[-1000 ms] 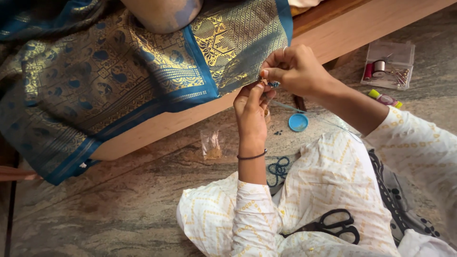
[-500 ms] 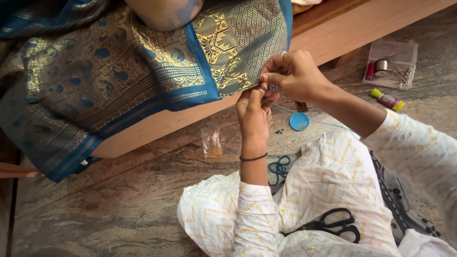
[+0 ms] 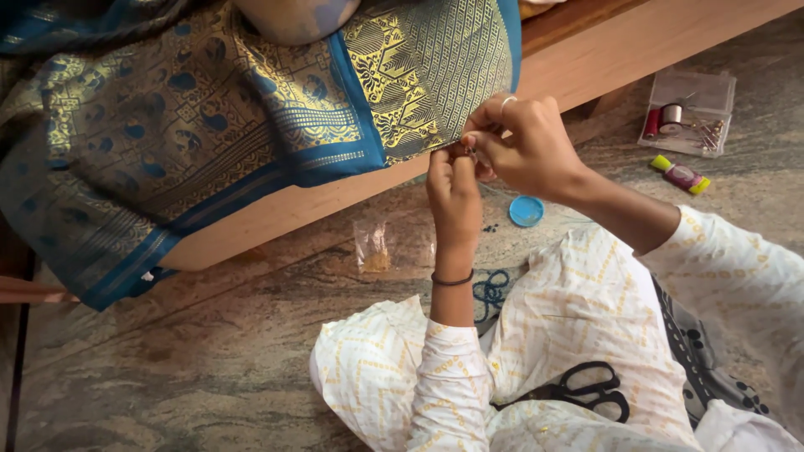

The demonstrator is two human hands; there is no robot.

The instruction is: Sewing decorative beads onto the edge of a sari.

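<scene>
Where the blue and gold cloth (image 3: 251, 125) hangs over the edge of the wooden bed (image 3: 653, 38), both hands meet at its lower border, near the middle of the view. Left hand (image 3: 454, 188) rises from below with its fingers pinched shut on the hem; a dark band circles its wrist. Right hand (image 3: 521, 142) comes in from the right, a ring on 1 finger, its fingertips closed together just above the left ones, touching them. Something small sits between the 2 sets of fingertips (too small to tell what it is). The cloth spreads far and left across the bed, with a pale rounded thing (image 3: 293, 17) resting on it at the far edge.

On the stone floor (image 3: 167, 368), a round blue lid (image 3: 526, 211) lies just right of the left wrist, with a few dark specks beside it. A small clear bag (image 3: 373, 247) lies to the left of that wrist. A clear box (image 3: 691, 110) with thread spools and pins sits at the far right, and a spool (image 3: 680, 175) with yellow ends lies just near of it. Blue thread (image 3: 490, 293) is looped on the floor beside the knee. Black scissors (image 3: 586, 392) rest on the lap, on the pale patterned clothing.
</scene>
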